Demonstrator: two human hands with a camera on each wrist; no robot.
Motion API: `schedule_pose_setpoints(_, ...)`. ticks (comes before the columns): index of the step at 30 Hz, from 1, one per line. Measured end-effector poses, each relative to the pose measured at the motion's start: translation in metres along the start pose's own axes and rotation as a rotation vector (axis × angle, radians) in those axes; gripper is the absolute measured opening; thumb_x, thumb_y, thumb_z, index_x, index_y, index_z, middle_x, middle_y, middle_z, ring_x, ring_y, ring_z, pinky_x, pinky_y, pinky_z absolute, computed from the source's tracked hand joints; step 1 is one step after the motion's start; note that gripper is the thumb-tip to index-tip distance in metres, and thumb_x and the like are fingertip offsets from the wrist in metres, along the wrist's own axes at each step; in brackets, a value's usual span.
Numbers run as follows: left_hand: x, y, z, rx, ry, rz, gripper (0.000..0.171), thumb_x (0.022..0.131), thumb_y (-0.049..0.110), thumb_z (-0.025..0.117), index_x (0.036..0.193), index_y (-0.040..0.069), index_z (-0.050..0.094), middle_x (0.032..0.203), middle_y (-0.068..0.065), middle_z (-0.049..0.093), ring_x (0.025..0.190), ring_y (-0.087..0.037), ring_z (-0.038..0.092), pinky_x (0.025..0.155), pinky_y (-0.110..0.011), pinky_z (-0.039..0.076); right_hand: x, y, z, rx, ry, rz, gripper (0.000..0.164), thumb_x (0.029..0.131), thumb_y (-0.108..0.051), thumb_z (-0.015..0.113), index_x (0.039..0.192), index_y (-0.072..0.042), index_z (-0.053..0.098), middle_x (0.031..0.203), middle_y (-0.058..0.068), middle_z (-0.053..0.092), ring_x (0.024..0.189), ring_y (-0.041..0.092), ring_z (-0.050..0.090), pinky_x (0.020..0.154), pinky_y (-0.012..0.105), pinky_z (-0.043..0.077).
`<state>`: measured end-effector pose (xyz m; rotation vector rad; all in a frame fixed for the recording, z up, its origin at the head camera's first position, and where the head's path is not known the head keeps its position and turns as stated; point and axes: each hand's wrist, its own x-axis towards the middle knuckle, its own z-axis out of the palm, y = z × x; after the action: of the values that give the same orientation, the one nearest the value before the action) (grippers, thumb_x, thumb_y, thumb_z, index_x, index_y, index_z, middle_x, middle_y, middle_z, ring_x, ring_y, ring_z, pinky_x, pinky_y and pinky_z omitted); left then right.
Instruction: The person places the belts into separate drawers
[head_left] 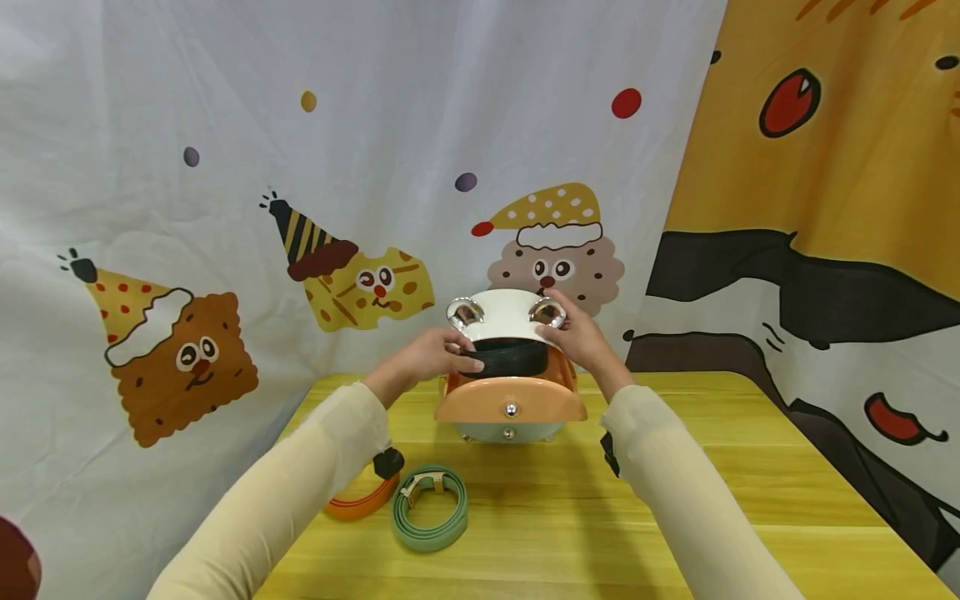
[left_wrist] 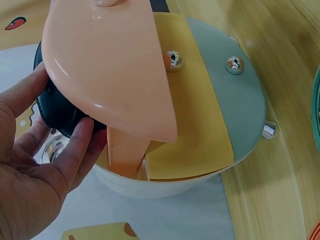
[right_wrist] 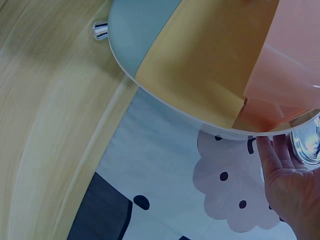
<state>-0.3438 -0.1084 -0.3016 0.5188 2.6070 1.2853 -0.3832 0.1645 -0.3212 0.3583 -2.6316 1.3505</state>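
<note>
A small rounded storage box (head_left: 506, 307) with a white shell and two shiny silver ears stands on the table. Its top peach drawer (head_left: 510, 400) is pulled out, while the yellow drawer (left_wrist: 195, 125) and grey-green drawer (left_wrist: 232, 95) below sit in the body. My left hand (head_left: 431, 360) pinches a coiled black belt (head_left: 516, 358) at the opening of the peach drawer, thumb on its near side. At the box's upper right, my right hand (head_left: 581, 333) grips the shell by the silver ear (head_left: 547, 312), its fingers partly behind it.
A coiled green belt (head_left: 401, 521) with a gold buckle lies on the wooden table (head_left: 540, 533) in front of the box. Left of it, an orange belt (head_left: 360, 506) is partly covered by the left sleeve. A printed cloth (head_left: 420, 125) hangs behind the table.
</note>
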Motion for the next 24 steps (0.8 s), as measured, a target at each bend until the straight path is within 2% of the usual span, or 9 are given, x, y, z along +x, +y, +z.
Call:
schedule_pose_setpoints(6,-0.002,-0.001,0.004,0.008,0.028,0.014,0.025,0.086,0.025,0.080,0.101,0.010,0.067,0.090,-0.006,0.064,0.082,-0.023,0.057,0.073,-0.033,0.050,0.000,-0.001,0.000,0.001,-0.003,-0.003,0.069,0.099,-0.016,0.064,0.157,-0.027,0.029,0.154,0.018,0.035,0.123,0.041,0.052,0.097,0.053,0.047)
schedule_pose_setpoints(10,-0.003,-0.002,0.006,-0.003,0.046,0.038,0.022,0.085,0.019,0.080,0.098,0.007,0.068,0.084,-0.006,0.064,0.075,-0.021,0.058,0.065,-0.029,0.048,0.000,-0.001,0.000,-0.002,-0.006,0.005,0.069,0.099,-0.018,0.064,0.156,-0.029,0.029,0.154,0.016,0.035,0.121,0.040,0.052,0.096,0.053,0.047)
schedule_pose_setpoints(12,-0.004,-0.003,0.005,-0.006,0.063,0.049,0.022,0.085,0.017,0.080,0.099,0.004,0.068,0.086,-0.005,0.065,0.077,-0.020,0.059,0.067,-0.031,0.050,0.000,0.000,0.000,-0.006,-0.009,-0.002,0.069,0.099,-0.018,0.064,0.157,-0.029,0.028,0.154,0.018,0.036,0.120,0.040,0.052,0.096,0.054,0.047)
schedule_pose_setpoints(17,-0.008,-0.002,0.001,-0.030,0.091,0.049,0.027,0.087,0.014,0.078,0.107,0.000,0.066,0.098,-0.006,0.067,0.090,-0.021,0.063,0.083,-0.041,0.052,0.000,0.001,0.000,0.001,-0.009,-0.002,0.069,0.099,-0.019,0.064,0.157,-0.029,0.029,0.154,0.018,0.035,0.123,0.041,0.051,0.096,0.054,0.047)
schedule_pose_setpoints(24,-0.010,0.000,-0.008,-0.035,0.099,0.080,0.036,0.088,0.018,0.078,0.117,0.001,0.065,0.117,-0.015,0.065,0.102,-0.025,0.064,0.085,-0.040,0.050,0.000,0.001,0.000,-0.002,-0.009,0.005,0.069,0.098,-0.019,0.064,0.157,-0.030,0.028,0.156,0.017,0.033,0.126,0.042,0.049,0.099,0.056,0.045)
